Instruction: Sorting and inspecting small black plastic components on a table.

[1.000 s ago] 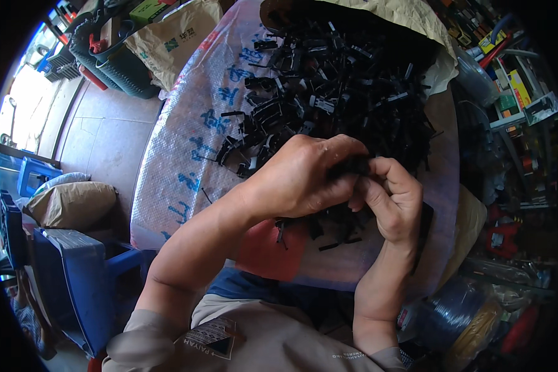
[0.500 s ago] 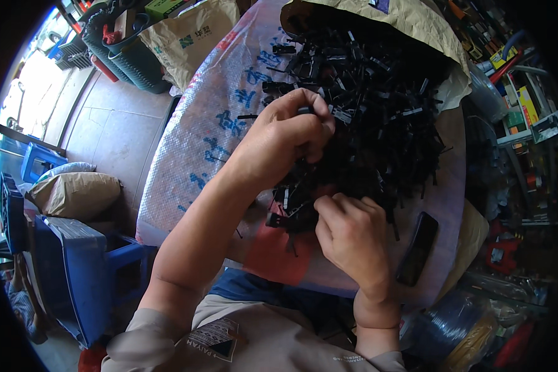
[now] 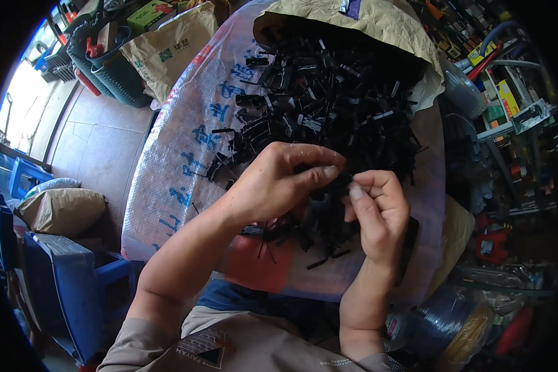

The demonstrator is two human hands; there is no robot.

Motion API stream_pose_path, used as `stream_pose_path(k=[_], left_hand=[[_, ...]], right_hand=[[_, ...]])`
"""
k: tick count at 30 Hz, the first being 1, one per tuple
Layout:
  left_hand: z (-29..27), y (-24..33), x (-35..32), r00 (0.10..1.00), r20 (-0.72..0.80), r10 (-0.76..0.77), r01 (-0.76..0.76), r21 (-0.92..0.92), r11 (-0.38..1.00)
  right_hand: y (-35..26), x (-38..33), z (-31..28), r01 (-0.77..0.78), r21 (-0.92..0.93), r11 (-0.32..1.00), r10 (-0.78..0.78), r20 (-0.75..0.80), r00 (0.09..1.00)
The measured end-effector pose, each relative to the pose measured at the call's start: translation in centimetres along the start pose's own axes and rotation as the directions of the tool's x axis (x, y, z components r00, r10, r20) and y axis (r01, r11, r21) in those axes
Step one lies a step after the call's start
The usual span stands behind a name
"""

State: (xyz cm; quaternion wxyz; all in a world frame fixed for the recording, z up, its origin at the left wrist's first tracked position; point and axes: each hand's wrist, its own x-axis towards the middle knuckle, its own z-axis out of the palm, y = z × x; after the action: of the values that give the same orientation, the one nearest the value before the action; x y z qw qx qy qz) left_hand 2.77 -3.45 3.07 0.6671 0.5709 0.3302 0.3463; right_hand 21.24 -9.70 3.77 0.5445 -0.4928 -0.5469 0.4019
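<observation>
A heap of small black plastic parts (image 3: 328, 93), many with thin sticking-out arms, lies spread over a white woven sack. Over the near side of this heap my left hand (image 3: 285, 180) is closed, thumb against fingers, pointing right. My right hand (image 3: 381, 214) faces it with thumb and forefinger pinched together. The fingertips of both hands are close to each other. Whatever they hold is dark and cannot be told from the black parts behind. Several loose parts (image 3: 266, 239) lie below my left hand, near a red patch (image 3: 257, 263).
The woven sack (image 3: 161, 167) carries blue handwriting. A brown paper bag (image 3: 403, 31) lies open at the heap's far side. A dark phone (image 3: 410, 239) rests partly behind my right wrist. Blue plastic stools (image 3: 68, 279) and a full sack (image 3: 62, 201) stand left; crowded shelves (image 3: 508, 111) stand right.
My left hand has come nearer, off the heap's middle. My right hand has risen and turned, bringing its fingertips to the left hand's. The whole view has shifted slightly.
</observation>
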Motion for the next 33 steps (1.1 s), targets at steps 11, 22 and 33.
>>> stream_pose_path(k=[11,22,33], left_hand=[[2.0,-0.9,0.0,0.973,-0.187,0.139,-0.144,-0.012,0.99],[0.6,-1.0,0.2,0.94,0.15,0.305,-0.337,0.291,0.895],[1.5,-2.0,0.5,0.851,0.12,0.511,-0.49,0.53,0.692]], right_hand=[[1.0,0.0,0.4,0.077,-0.051,0.996,-0.082,-0.103,0.991],[0.9,0.1,-1.3,0.061,-0.162,0.985,-0.058,0.024,0.998],[0.6,0.1,-1.4,0.008,-0.18,0.984,0.022,0.162,0.987]])
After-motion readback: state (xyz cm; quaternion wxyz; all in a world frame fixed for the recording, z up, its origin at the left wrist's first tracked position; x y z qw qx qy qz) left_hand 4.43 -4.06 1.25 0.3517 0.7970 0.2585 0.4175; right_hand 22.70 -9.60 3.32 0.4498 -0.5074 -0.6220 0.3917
